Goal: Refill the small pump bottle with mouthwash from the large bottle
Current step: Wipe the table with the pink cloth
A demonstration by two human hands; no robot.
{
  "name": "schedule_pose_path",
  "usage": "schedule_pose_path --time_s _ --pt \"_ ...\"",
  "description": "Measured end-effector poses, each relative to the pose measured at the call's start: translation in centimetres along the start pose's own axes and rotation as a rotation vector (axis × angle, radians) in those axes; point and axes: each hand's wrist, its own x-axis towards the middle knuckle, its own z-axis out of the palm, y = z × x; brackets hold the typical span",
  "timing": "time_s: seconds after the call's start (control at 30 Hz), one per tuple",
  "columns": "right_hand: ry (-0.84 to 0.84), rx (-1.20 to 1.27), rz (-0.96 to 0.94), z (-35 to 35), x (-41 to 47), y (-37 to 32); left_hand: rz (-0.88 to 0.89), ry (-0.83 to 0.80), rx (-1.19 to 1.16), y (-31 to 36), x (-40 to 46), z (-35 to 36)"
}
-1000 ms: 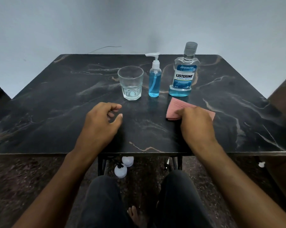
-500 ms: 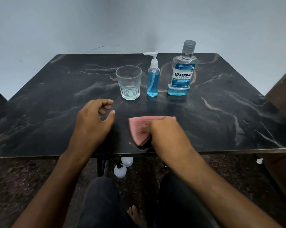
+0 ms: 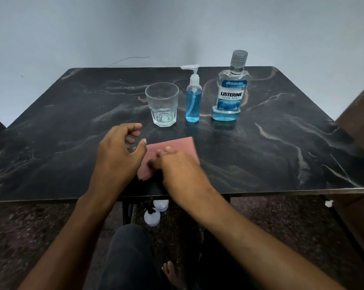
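The right hand (image 3: 176,166) is lying flat on a pink cloth (image 3: 172,151), its fingers stretched out and pressing the cloth against the dark marbled worktop (image 3: 281,143). The hand is slightly blurred, so the exact lie of each finger cannot be told. The left hand (image 3: 118,155) is resting just beside the right one, touching the cloth's left edge; its fingers are hanging loosely curled with the thumb pointing toward the cloth, and it is holding nothing.

Beyond the two hands, three things are standing upright in a row, well apart from both. The small pump bottle (image 3: 193,101), nearly full of blue liquid with its white pump head on, is sitting straight past the right hand's fingertips. The large bottle (image 3: 231,91) of mouthwash, capped in grey and showing only a low band of blue liquid at its base, is standing just beside the pump bottle, further out to the right. A clear glass tumbler (image 3: 163,105) is standing beyond the left hand's fingertips, just to the other side of the pump bottle.
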Motion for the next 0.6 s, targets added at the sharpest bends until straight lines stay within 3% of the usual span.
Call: schedule_pose_path --time_s 0.13,0.3,0.4,0.5,0.6 --pt "-0.063 0.040 -0.029 -0.3 0.8 1.3 0.018 0.005 0.016 -0.1 0.1 -0.5" --pt "0.031 0.154 0.295 -2.9 -0.8 6.4 -0.008 -0.005 0.011 -0.6 0.3 -1.4" --pt "0.114 0.049 0.432 -4.7 -1.8 8.1 -0.003 0.019 0.050 -1.2 0.4 -2.2" --pt "0.195 0.055 0.417 -5.8 -1.2 7.4 -0.015 0.032 0.063 -1.8 0.5 -3.0" --pt "0.281 0.116 0.268 -6.1 0.7 5.2 -0.041 0.041 0.063 -2.5 0.5 -3.7"
